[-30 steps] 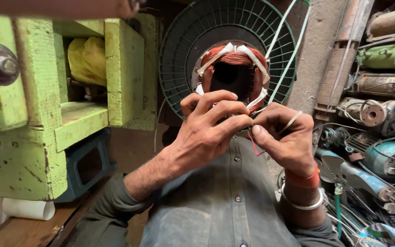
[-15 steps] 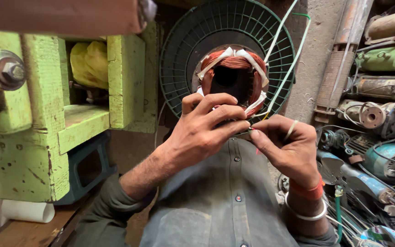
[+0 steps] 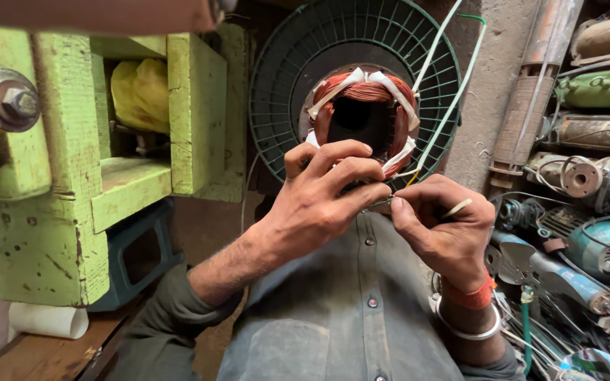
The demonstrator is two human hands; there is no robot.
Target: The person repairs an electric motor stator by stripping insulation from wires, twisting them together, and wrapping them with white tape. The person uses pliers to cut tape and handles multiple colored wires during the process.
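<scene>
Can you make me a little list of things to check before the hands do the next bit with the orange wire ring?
1. Left hand gripping the copper coil at its lower edge: ok.
2. Right hand pinching something thin beside the left fingers: ok, but what it pinches: cannot tell.
3. White ties wrapped over the coil's top: ok; lower ties hidden behind fingers: cannot tell.
4. White and green leads running up from the coil, untangled: ok.
5. Coil sits apart from the green spool behind it: cannot tell.
</scene>
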